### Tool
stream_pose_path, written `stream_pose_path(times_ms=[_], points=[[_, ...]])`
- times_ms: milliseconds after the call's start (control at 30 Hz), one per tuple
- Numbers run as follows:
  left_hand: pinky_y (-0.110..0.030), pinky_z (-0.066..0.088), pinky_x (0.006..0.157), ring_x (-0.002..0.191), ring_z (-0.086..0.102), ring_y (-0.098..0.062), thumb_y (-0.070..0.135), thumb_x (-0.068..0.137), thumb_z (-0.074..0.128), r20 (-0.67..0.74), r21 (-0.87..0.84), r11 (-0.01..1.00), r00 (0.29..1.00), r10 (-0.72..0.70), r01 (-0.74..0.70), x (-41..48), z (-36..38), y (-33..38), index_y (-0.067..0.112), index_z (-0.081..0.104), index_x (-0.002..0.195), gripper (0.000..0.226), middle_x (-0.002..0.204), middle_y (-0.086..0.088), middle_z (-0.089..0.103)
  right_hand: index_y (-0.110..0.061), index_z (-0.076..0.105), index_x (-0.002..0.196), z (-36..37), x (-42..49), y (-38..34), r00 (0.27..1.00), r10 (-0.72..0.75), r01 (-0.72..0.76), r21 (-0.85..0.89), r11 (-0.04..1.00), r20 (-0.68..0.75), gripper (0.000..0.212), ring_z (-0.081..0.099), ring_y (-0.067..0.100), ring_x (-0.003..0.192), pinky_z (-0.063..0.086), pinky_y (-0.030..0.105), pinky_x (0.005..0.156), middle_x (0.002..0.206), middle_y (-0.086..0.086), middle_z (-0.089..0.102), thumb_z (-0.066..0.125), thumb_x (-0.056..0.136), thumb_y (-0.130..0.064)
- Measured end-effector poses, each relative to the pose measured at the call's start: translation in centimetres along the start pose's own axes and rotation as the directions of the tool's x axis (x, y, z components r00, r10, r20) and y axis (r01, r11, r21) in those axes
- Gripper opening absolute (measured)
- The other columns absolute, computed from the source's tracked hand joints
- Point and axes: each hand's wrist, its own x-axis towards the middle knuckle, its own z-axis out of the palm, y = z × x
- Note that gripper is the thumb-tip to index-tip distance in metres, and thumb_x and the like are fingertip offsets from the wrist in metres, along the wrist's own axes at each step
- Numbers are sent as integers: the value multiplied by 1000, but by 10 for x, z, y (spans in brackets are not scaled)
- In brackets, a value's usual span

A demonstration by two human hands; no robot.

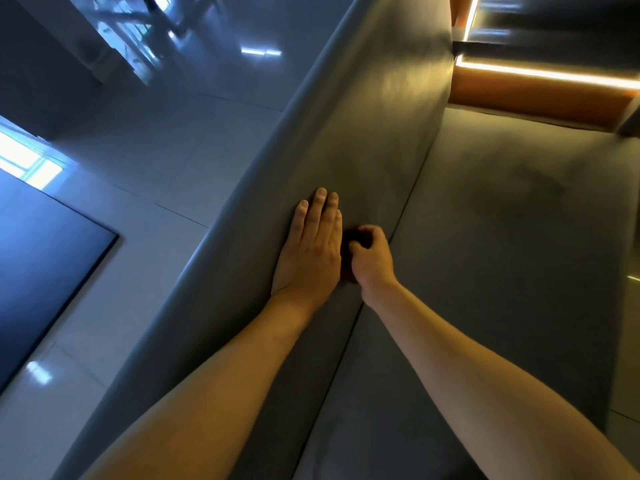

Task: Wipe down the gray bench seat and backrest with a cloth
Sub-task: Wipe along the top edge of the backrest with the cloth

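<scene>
The gray bench runs diagonally through the view, its backrest (pixel 363 133) on the left and its seat (pixel 502 237) on the right. My left hand (pixel 313 247) lies flat on the backrest with straight fingers, just left of the crease. My right hand (pixel 372 259) is curled round a dark cloth (pixel 349 237) and holds it against the lower backrest at the crease between backrest and seat. Most of the cloth is hidden under the fingers.
A glossy pale tiled floor (pixel 156 150) lies beyond the backrest's top edge, with a dark rectangular panel (pixel 45 271) at the left. An orange cushioned section (pixel 540 98) with a lit strip ends the bench at the upper right.
</scene>
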Motion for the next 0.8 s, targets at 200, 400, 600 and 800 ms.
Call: stream_pose_path(times_ms=[200,400,600,800], points=[[-52,-22,118,156,-4,-36,37,104,32,-1,-13,1000,1000,-17,17,0,1,0,4,10,161,69,169,-17,4,-34,54,116,15,34,-83,918,-396,396,32,918,-1,29,52,19,119,44,35,106,129,-3,50,57,97,-12],[-52,-16,119,156,2,-37,35,105,27,-2,-31,999,1000,-27,27,4,2,2,6,16,160,63,169,-17,8,-38,51,115,2,20,-10,991,-132,132,20,991,5,39,53,20,119,50,41,104,135,-1,47,51,97,-4],[-55,-24,115,156,-7,-36,40,102,29,97,-90,991,991,-95,103,9,-8,13,15,22,160,64,170,-12,4,-36,57,106,-15,21,4,996,69,-72,41,997,62,34,58,21,111,57,41,94,133,3,50,52,98,-4],[-65,-37,101,148,-33,-39,44,101,45,215,-113,978,966,-146,173,38,3,48,18,4,163,78,168,-11,-19,-31,57,119,-27,71,-53,922,-381,371,118,921,69,35,55,10,118,47,28,103,131,-1,52,59,94,-7]])
